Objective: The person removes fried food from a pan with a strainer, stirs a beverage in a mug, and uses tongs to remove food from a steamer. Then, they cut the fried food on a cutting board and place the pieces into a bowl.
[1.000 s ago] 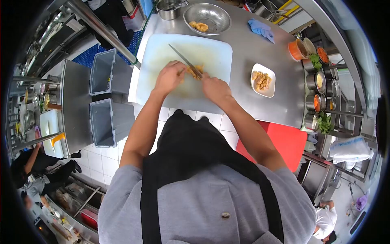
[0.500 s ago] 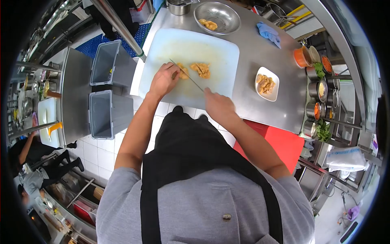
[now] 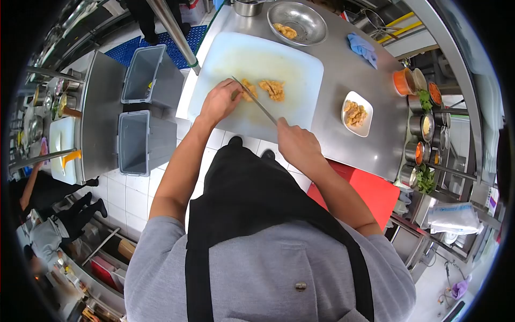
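My right hand (image 3: 299, 144) is wrapped round the handle of a kitchen knife (image 3: 261, 106), whose blade slants up and left across the white cutting board (image 3: 298, 61). My left hand (image 3: 220, 102) has its fingers curled down on a golden-brown piece of meat (image 3: 249, 89), which looks like chicken, right beside the blade. The hand partly hides that piece. Just right of the blade lies a small pile of cut meat (image 3: 273, 90).
Right of the board, a white square dish (image 3: 366, 126) holds more cut pieces. Behind it stands a metal colander (image 3: 313, 20) with one piece inside, near a blue cloth (image 3: 362, 49). Containers of ingredients (image 3: 418, 126) line the right edge. Grey bins (image 3: 134, 142) stand at left.
The whole view has shifted slightly, moving the board and dishes a little right in the picture. Both hands keep their grip, and the blade stays over the left piece of meat.
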The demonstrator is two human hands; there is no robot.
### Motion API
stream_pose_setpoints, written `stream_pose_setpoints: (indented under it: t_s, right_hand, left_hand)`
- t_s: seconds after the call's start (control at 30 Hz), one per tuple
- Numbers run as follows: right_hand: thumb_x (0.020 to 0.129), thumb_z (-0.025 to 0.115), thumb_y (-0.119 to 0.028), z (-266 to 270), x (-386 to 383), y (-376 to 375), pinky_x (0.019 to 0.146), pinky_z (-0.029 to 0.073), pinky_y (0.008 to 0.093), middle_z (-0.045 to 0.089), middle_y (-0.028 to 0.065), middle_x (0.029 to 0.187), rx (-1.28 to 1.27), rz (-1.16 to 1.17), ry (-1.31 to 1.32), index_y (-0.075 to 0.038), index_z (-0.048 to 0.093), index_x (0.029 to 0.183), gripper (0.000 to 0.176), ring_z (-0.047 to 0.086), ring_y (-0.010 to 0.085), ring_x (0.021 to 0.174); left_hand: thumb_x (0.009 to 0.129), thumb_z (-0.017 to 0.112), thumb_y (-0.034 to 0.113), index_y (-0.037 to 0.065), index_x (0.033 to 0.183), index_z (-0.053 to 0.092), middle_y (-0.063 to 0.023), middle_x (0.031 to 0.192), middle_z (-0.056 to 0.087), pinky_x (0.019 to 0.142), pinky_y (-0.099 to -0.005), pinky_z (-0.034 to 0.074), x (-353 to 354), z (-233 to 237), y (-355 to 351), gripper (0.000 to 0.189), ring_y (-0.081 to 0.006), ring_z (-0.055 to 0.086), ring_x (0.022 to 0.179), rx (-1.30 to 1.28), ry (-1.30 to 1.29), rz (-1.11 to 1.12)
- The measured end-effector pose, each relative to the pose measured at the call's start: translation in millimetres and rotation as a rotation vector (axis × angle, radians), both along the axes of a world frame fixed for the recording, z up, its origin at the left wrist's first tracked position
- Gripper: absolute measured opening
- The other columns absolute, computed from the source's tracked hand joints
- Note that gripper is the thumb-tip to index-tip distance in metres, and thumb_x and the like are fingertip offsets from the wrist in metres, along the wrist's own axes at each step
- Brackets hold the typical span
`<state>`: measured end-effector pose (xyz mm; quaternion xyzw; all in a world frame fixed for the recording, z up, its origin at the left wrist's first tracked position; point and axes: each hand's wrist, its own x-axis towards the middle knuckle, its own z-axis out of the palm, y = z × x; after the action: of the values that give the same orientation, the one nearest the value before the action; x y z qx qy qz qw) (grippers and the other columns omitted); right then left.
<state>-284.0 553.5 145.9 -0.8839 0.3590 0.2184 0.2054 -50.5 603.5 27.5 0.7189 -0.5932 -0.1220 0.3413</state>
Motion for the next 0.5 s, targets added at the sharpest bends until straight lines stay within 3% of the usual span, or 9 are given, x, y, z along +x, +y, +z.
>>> stream_pose_setpoints:
  t_s: [0.2, 0.27, 0.33, 0.37, 0.43, 0.47, 0.5]
  right_hand:
    - [0.092, 0.044, -0.009, -105.3, 47.3, -15.7, 0.075, 0.055, 0.0551, 0.070, 0.0276, 0.088, -0.090, -0.062, -0.314, 0.001, 0.052, 0.108, 0.021, 0.070, 0.0444, 0.085]
    - [0.093, 0.044, -0.010, -80.9, 50.4, -17.8, 0.076, 0.055, 0.0554, 0.070, 0.0272, 0.087, -0.094, -0.068, -0.294, 0.002, 0.053, 0.108, 0.021, 0.070, 0.0448, 0.086]
    - [0.093, 0.044, -0.011, -52.3, 48.6, -27.7, 0.077, 0.055, 0.0557, 0.070, 0.0267, 0.086, -0.117, -0.075, -0.281, 0.002, 0.053, 0.108, 0.021, 0.070, 0.0451, 0.087]
    - [0.095, 0.044, -0.013, -40.4, 32.2, -29.4, 0.077, 0.055, 0.0556, 0.070, 0.0269, 0.086, -0.117, -0.105, -0.257, 0.001, 0.054, 0.108, 0.022, 0.070, 0.0456, 0.087]
    - [0.098, 0.044, -0.018, -32.2, -7.1, -37.3, 0.078, 0.054, 0.0563, 0.070, 0.0273, 0.088, -0.148, -0.170, -0.229, -0.002, 0.056, 0.110, 0.023, 0.069, 0.0464, 0.087]
    - [0.100, 0.043, -0.021, -34.3, -29.7, -42.9, 0.079, 0.054, 0.0571, 0.070, 0.0275, 0.089, -0.174, -0.208, -0.224, -0.004, 0.056, 0.111, 0.024, 0.069, 0.0467, 0.087]
    - [0.101, 0.044, -0.024, -38.6, -50.8, -49.9, 0.079, 0.053, 0.0582, 0.070, 0.0279, 0.090, -0.172, -0.237, -0.204, -0.005, 0.057, 0.111, 0.025, 0.068, 0.0476, 0.086]
  left_hand:
    - [0.085, 0.068, 0.006, 0.005, 0.096, 0.067, -0.0125, 0.099, 0.067, 0.080, -0.0414, 0.054, 3.1, -10.2, -3.1, 0.011, -0.0331, 0.066, 0.088, -0.029, 0.090, 0.021]
    - [0.086, 0.068, 0.006, 0.005, 0.097, 0.068, -0.0135, 0.100, 0.067, 0.079, -0.0415, 0.054, -3.9, -13.2, 6.3, 0.012, -0.0333, 0.067, 0.087, -0.020, 0.098, 0.010]
    - [0.087, 0.070, 0.013, 0.001, 0.110, 0.068, -0.0179, 0.104, 0.068, 0.081, -0.0404, 0.055, -10.5, -17.4, 6.3, 0.025, -0.0325, 0.068, 0.088, -0.084, 0.251, 0.212]
    - [0.087, 0.070, 0.013, 0.001, 0.110, 0.068, -0.0179, 0.104, 0.068, 0.081, -0.0404, 0.055, -18.8, -10.9, 7.5, 0.025, -0.0325, 0.068, 0.088, -0.088, 0.249, 0.208]
    - [0.088, 0.072, 0.026, -0.006, 0.123, 0.061, -0.0235, 0.105, 0.067, 0.083, -0.0403, 0.055, -37.5, -0.7, 5.4, 0.049, -0.0330, 0.068, 0.090, 0.130, 0.376, 0.511]
    - [0.085, 0.074, 0.038, -0.014, 0.127, 0.054, -0.0272, 0.110, 0.063, 0.091, -0.0433, 0.051, -42.5, -11.8, 1.8, 0.070, -0.0370, 0.063, 0.102, 0.157, 0.361, 0.517]
    - [0.085, 0.074, 0.038, -0.014, 0.127, 0.054, -0.0272, 0.110, 0.063, 0.091, -0.0433, 0.051, -50.5, -10.6, -2.8, 0.070, -0.0370, 0.063, 0.102, 0.154, 0.359, 0.521]
